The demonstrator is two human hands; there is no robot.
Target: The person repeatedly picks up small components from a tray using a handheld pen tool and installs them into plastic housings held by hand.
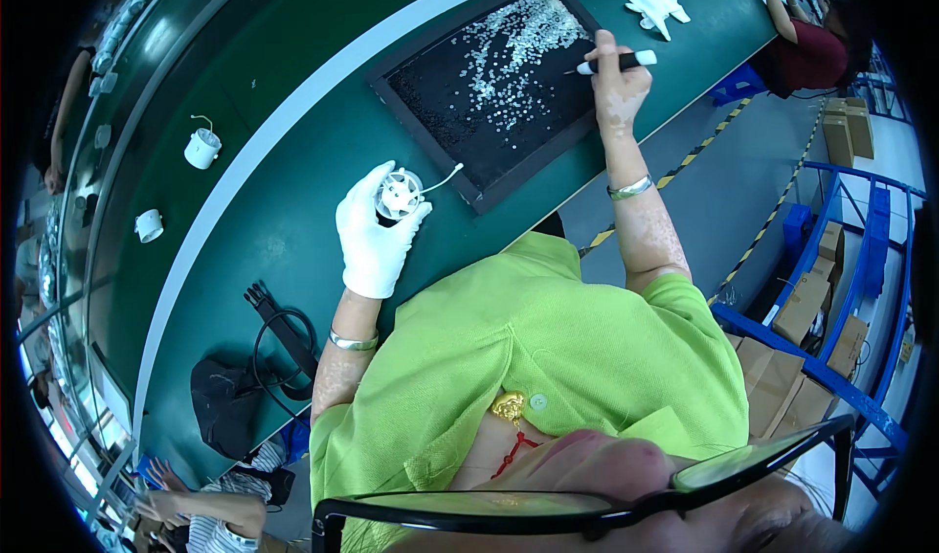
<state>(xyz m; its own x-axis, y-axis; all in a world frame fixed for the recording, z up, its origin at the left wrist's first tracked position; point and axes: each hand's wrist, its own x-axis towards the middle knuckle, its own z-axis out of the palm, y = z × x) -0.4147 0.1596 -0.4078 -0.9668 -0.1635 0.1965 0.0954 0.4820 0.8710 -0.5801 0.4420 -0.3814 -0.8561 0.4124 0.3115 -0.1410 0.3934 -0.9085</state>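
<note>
Over the tabletop (269, 235), our gloved left grip (374, 245) holds a white vaned part (400, 193) by its rim, vanes facing us, wire (442, 181) pointing toward the tray (543, 163). We judge it light, stiff, with fragile vanes; the rim suits holding. Our right grip (619, 91) pinches a pen-shaped tool (642, 58), long axis sideways, tip leftward.

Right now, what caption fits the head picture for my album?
Gloved left hand holds a white round part; bare right hand holds a pen-like tool at a dark tray.
</note>
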